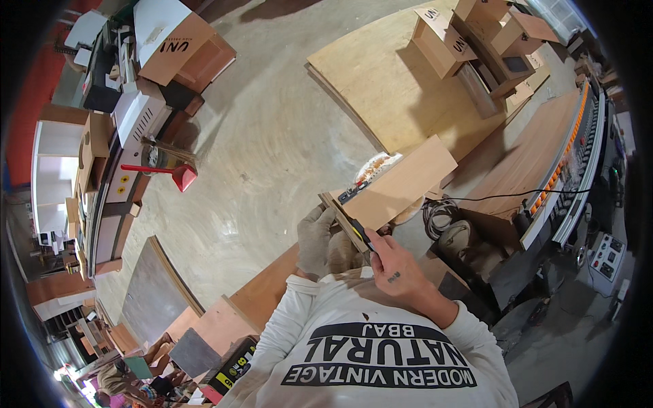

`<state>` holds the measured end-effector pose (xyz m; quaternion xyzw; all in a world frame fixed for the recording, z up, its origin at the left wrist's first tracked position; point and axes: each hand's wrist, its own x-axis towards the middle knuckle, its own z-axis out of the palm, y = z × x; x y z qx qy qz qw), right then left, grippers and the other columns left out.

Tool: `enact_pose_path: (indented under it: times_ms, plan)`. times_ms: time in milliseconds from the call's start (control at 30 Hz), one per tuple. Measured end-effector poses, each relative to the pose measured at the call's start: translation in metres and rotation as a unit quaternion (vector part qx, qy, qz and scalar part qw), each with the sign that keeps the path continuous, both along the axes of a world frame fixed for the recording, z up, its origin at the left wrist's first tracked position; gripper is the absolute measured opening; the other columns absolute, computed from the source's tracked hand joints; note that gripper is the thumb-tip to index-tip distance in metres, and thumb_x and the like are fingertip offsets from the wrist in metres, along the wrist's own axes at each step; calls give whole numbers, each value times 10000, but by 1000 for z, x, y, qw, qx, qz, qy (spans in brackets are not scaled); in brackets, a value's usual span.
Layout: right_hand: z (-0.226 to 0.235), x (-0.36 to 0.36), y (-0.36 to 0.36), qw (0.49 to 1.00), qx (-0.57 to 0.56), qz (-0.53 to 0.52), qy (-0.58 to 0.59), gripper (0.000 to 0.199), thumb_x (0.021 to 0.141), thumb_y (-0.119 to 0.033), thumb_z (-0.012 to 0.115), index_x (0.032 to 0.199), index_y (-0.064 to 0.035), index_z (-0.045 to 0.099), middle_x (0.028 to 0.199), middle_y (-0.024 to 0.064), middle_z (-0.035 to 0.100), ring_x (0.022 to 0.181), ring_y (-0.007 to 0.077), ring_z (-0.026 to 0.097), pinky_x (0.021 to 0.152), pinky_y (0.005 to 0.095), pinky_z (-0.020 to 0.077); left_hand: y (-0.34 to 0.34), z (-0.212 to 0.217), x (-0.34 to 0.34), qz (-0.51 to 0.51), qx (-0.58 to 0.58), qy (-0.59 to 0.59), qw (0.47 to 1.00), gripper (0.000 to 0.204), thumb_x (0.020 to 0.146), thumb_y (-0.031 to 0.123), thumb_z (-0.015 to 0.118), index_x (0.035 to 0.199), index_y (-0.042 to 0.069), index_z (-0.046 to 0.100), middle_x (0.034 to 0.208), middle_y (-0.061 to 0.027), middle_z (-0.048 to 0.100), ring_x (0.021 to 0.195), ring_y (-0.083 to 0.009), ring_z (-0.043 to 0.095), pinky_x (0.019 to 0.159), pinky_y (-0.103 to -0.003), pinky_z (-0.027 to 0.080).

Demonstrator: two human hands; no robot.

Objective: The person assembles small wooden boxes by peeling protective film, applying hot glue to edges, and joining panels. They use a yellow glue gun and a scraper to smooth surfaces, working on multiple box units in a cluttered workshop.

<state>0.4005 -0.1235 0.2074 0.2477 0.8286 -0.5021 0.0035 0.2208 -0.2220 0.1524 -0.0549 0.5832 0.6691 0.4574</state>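
The gloved left hand (314, 239) runs behind a wooden strip (340, 216), which hides its fingers. The right hand covers (398, 266) part of a black-and-yellow tool (360, 232). A board (408, 178) blocks the middle of something white and rounded (376, 165). The top edge crops a wooden unit (481, 37). At lower left, people (112, 382) are too small to make out.

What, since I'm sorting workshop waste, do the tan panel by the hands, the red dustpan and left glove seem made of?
Tan panel: probably wood or veneered board, matte, given its even, woody face.
Red dustpan: likely plastic, smooth, judging by its uniform bright colour.
Left glove: apparently fabric, matte grey, softly creased.
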Motion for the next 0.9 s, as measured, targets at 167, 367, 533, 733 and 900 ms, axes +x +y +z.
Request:
enact_pose_path:
  times_ms: [167, 367, 533, 733, 900]
  plan:
    - [2, -16, 1, 999, 28, 9, 12, 626, 896, -16, 610, 1493, 35, 429, 1046, 251, 608, 845, 452, 648, 739, 506, 544, -4, -7, 1, -5, 43, 22, 999, 288, 1045, 118, 568, 1237, -70, 672, 1098, -108, 736, 963, -170, 717, 828, -303, 605]
    - [5, -35, 9, 998, 50, 13, 20, 538, 925, 6, 587, 1453, 8, 485, 1025, 269, 622, 861, 483, 632, 740, 514, 531, -7, -2, -2, 7, 58, -47, 997, 309, 1043, 102, 559, 1270, -81, 662, 1119, -109, 734, 962, -156, 706, 842, -299, 596]
    - [10, -46, 12, 997, 61, 40, 0, 547, 917, 9, 587, 1454, 12, 480, 991, 281, 621, 842, 487, 638, 728, 523, 535, -10, -19, -7, -7, 41, -19, 999, 321, 1052, 105, 548, 1286, -83, 662, 1139, -98, 728, 964, -155, 700, 856, -299, 589]
    - [16, -53, 10, 991, 69, 98, -62, 626, 910, -67, 620, 1484, 56, 406, 998, 307, 612, 817, 503, 665, 725, 558, 559, -15, -23, -8, -9, 68, -24, 997, 343, 1077, 125, 543, 1332, -83, 636, 1158, -103, 728, 993, -154, 694, 887, -292, 578]
    - [27, -53, 10, 986, 90, 109, -89, 628, 880, 1, 609, 1483, 27, 434, 958, 274, 624, 782, 473, 652, 698, 527, 546, -16, -23, -11, -21, 67, -12, 997, 346, 1078, 111, 538, 1351, -85, 623, 1171, -113, 729, 996, -159, 698, 887, -295, 581]
